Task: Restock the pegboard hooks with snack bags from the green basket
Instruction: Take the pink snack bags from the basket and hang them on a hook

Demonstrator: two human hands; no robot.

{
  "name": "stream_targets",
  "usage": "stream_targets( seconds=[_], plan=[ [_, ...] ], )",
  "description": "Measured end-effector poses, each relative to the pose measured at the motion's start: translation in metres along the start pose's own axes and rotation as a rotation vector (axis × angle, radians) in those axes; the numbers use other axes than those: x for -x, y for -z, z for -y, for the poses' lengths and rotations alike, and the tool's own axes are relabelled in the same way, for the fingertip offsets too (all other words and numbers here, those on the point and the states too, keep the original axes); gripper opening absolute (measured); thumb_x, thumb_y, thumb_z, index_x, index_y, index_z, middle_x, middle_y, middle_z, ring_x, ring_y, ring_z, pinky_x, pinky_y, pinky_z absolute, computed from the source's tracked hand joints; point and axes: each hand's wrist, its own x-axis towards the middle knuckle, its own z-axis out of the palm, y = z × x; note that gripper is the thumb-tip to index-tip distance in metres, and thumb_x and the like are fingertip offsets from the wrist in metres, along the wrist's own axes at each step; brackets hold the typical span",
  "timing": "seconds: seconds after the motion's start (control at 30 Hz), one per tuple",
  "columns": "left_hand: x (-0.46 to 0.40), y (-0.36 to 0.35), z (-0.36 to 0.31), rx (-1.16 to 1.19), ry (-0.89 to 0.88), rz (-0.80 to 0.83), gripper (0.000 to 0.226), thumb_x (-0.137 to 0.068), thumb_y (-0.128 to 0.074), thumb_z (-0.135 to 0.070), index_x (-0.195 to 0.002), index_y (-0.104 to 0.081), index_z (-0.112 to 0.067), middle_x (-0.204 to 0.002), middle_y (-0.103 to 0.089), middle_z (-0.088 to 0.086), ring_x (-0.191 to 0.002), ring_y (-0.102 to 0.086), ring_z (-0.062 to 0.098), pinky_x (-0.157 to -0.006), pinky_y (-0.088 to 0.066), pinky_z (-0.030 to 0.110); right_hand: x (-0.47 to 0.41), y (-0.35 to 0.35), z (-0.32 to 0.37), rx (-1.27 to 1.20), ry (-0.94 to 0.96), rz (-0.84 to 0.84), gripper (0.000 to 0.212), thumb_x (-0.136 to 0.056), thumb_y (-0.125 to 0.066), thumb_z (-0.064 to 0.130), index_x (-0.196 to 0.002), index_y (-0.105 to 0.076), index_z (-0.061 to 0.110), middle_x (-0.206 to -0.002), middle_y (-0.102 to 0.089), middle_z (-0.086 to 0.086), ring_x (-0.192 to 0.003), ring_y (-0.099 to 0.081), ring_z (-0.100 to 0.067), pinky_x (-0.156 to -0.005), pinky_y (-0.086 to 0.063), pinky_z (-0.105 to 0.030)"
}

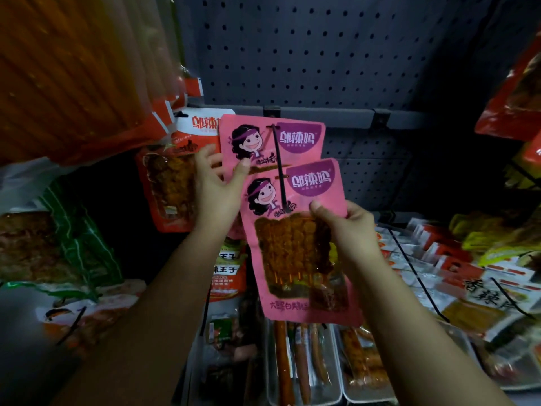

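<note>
Pinching front pink 邬辣妈 bag (304,238) in right hand (348,230) grip, left hand (216,183) gripping rear pink bag (263,142), both on black hook (279,168)

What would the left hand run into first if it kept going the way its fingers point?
Probably the rear pink snack bag it already touches; the left hand points up toward the grey pegboard behind it. Depth is hard to judge.

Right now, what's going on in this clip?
A person is hanging pink snack bags on a black hook of a grey pegboard. The right hand pinches the front pink bag, which the hook passes through. The left hand holds the edge of the rear pink bag. No green basket is visible.
</note>
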Motion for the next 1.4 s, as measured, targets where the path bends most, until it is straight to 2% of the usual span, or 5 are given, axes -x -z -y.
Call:
stream_targets(
  seconds=[0.2, 0.4, 0.5, 1.1, 1.4],
  plan=[
    [0.062, 0.024, -0.009, 0.14, 0.154, 0.146, 0.071, -0.077, -0.073, -0.029, -0.137, -0.036, -0.02, -0.138, -0.047, 0.0, -0.122, -0.05, 0.014, -0.099, -0.045, 0.034, 0.055, 0.023, 0.006, -0.158, -0.086, 0.168, 0.018, -0.076, -0.075, 0.026, -0.09, -0.073, 0.015, -0.09, -0.076, -0.01, -0.081, -0.073, -0.024, -0.069, -0.058, -0.036],
    [0.108, 0.053, -0.019, 0.399, 0.268, 0.265, 0.013, -0.079, -0.068, -0.024, -0.09, -0.073, -0.022, -0.091, -0.076, 0.005, -0.086, -0.072, 0.019, -0.066, -0.058, 0.027, 0.091, 0.035, 0.015, -0.158, -0.082, 0.351, 0.02, -0.073, -0.072, 0.032, -0.09, -0.075, 0.023, -0.096, -0.075, -0.009, -0.085, -0.073, -0.023, -0.068, -0.057, -0.032],
    [0.124, 0.059, -0.026, 0.35, 0.13, 0.192, 0.018, -0.085, -0.065, -0.013, -0.081, -0.074, -0.027, -0.085, -0.076, 0.001, -0.081, -0.073, 0.016, -0.063, -0.056, 0.023, 0.101, 0.033, 0.026, -0.079, 0.041, 0.35, 0.021, -0.075, -0.069, 0.043, -0.089, -0.075, 0.029, -0.094, -0.076, -0.006, -0.089, -0.072, -0.022, -0.079, -0.056, -0.038],
    [0.117, 0.062, -0.053, 0.333, -0.001, 0.093, 0.005, -0.078, -0.07, -0.027, -0.081, -0.074, -0.029, -0.088, -0.075, 0.006, -0.085, -0.072, 0.024, -0.076, -0.058, 0.043, 0.089, 0.011, 0.064, -0.127, 0.247, 0.21, 0.014, -0.085, -0.069, 0.025, -0.072, -0.074, 0.023, -0.078, -0.076, -0.004, -0.076, -0.073, -0.021, -0.071, -0.06, -0.036],
    [0.092, 0.055, -0.029, 0.344, 0.041, 0.14, 0.009, -0.083, -0.069, -0.021, -0.086, -0.072, -0.029, -0.089, -0.076, 0.0, -0.085, -0.072, 0.017, -0.068, -0.057, 0.026, 0.065, 0.003, 0.047, -0.068, 0.234, 0.193, 0.01, -0.085, -0.069, 0.03, -0.076, -0.074, 0.03, -0.084, -0.077, -0.004, -0.081, -0.074, -0.022, -0.076, -0.06, -0.04]
  ],
)
